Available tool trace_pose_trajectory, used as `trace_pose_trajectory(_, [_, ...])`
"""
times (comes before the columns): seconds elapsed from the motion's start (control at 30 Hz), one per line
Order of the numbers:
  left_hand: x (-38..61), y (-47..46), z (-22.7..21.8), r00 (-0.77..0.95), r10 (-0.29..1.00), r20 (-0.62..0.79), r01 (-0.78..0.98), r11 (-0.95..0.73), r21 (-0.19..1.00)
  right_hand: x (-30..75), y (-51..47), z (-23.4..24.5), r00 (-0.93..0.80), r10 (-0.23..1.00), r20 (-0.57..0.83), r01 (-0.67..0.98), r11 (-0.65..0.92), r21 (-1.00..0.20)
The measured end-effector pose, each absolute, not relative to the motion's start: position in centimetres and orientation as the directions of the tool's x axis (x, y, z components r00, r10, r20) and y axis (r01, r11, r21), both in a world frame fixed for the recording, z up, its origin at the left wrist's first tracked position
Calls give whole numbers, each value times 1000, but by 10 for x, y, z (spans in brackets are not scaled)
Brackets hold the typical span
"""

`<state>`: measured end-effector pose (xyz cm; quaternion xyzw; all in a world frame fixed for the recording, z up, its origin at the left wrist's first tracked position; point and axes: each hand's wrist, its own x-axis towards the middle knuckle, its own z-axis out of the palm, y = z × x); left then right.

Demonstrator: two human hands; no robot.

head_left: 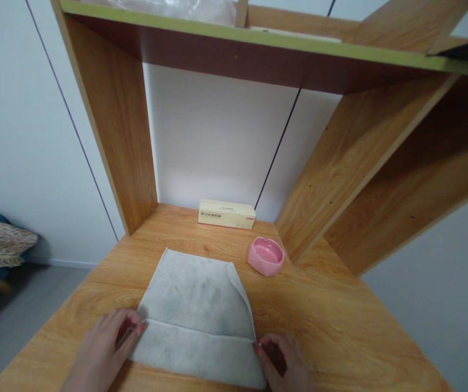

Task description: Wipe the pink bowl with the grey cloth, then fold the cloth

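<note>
A pale grey cloth (193, 294) with dark smudges lies flat on the wooden desk. Its near part is folded over, and the folded edge runs across the cloth from side to side. At the left end of that edge, my left hand (105, 345) pinches the cloth between thumb and fingers. My right hand (285, 362) grips the right end of the same edge in a like pinch. The cloth's far right corner is slightly curled up.
A pink faceted bowl (265, 257) sits right of the cloth's far corner. Behind it, a long cream box (226, 214) rests by the white wall. Wooden side panels (111, 120) hold up an overhead shelf (234, 32). A patterned cloth (0, 242) hangs at the far left.
</note>
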<state>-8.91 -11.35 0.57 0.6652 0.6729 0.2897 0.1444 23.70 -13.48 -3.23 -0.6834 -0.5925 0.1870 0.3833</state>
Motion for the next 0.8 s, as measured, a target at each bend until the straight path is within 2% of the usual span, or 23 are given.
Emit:
trace_pose_trajectory(0.13, [-90,-109,9,-100,969,224,802,-55,595,235,-129,-20,196,974,114,706,-60,-705])
trace_pose_trajectory(0.23, [-89,-109,12,-122,948,293,849,-53,526,226,-125,-7,201,961,190,795,-47,-604])
trace_pose_trajectory(0.33, [-86,-111,12,-99,938,331,877,-75,475,210,-117,9,55,965,255,838,94,-537])
trace_pose_trajectory(0.4, [-84,-112,11,-65,949,307,875,-94,475,199,-110,17,-106,967,230,831,213,-514])
trace_pose_trajectory(0.47, [-83,-114,7,-46,957,286,871,-102,481,192,-103,19,-192,962,194,844,263,-468])
trace_pose_trajectory(0.53, [-84,-115,3,-37,958,284,870,-109,481,191,-98,18,-139,973,183,910,199,-363])
trace_pose_trajectory(0.67, [-89,-121,-2,-37,948,315,868,-125,480,206,-103,11,75,971,229,989,-43,-144])
trace_pose_trajectory(0.73, [-91,-124,-1,-55,945,322,870,-113,480,215,-112,8,97,960,262,989,-64,-129])
trace_pose_trajectory(0.8, [-92,-127,2,-79,947,313,870,-87,485,223,-122,5,78,956,285,985,-30,-168])
